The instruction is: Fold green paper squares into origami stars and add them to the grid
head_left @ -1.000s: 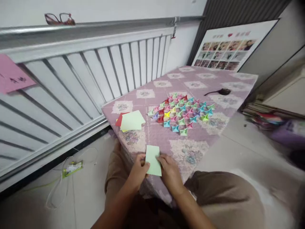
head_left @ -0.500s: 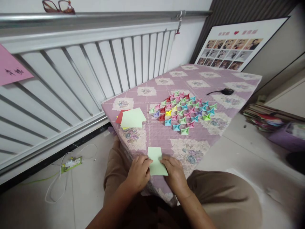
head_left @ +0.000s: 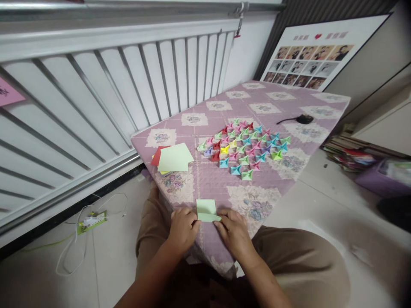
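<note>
A pale green sheet of paper [head_left: 206, 207] lies at the near corner of the table, its near edge folded up and over towards the far side. My left hand [head_left: 184, 224] is closed on the left end of the fold, and my right hand [head_left: 233, 229] pinches the right end between thumb and fingers. Beyond them, several small folded paper pieces [head_left: 244, 147] in green, pink, red, yellow and blue stand in slanting rows. A stack of coloured paper [head_left: 175, 158], pale green on top with red and yellow beneath, rests at the left edge.
The table [head_left: 212, 184] has a purple flowered cloth. A white radiator [head_left: 163, 77] runs along its left side. Far right on the cloth lies a black object with a cable [head_left: 304, 119]. A power strip [head_left: 92, 221] with white cords is on the floor, and a photo board [head_left: 308, 60] leans behind.
The near part of the green paper has been folded up and away from me, so the sheet looks shorter. Both hands have stayed at its sides. The view has shifted slightly.
</note>
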A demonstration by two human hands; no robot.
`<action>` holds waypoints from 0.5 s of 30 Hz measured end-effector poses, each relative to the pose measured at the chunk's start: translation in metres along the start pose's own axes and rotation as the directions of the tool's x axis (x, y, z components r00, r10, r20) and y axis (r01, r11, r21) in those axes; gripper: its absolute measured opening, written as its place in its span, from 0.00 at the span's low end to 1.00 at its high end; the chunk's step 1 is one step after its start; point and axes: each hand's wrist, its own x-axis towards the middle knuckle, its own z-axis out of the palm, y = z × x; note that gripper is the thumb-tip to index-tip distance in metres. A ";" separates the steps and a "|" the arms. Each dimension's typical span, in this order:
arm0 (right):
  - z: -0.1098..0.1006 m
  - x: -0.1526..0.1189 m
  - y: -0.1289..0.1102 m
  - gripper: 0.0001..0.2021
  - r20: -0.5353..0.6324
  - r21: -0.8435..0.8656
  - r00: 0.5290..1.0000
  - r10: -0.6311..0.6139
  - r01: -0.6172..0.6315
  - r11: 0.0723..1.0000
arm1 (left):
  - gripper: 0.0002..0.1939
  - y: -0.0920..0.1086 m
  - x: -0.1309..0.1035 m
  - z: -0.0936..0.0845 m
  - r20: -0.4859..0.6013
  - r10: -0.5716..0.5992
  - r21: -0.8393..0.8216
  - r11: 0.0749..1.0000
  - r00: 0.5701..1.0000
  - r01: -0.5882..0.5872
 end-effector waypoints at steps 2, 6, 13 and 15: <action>-0.001 0.001 0.000 0.08 0.003 -0.007 1.000 0.023 -0.023 1.000 | 0.09 0.002 0.002 -0.002 0.019 -0.030 0.008 1.000 0.999 0.030; 0.001 0.004 -0.001 0.11 -0.008 -0.050 0.996 0.089 -0.089 0.995 | 0.11 0.007 0.005 -0.005 0.036 -0.068 0.048 0.997 0.997 0.067; 0.004 0.012 -0.008 0.15 -0.044 -0.147 0.980 0.195 -0.199 0.969 | 0.13 0.015 0.011 -0.009 0.051 -0.093 0.151 0.985 0.994 0.085; 0.004 0.015 -0.009 0.15 -0.051 -0.182 0.978 0.200 -0.206 0.962 | 0.14 0.016 0.013 -0.010 0.069 -0.102 0.170 0.981 0.992 0.089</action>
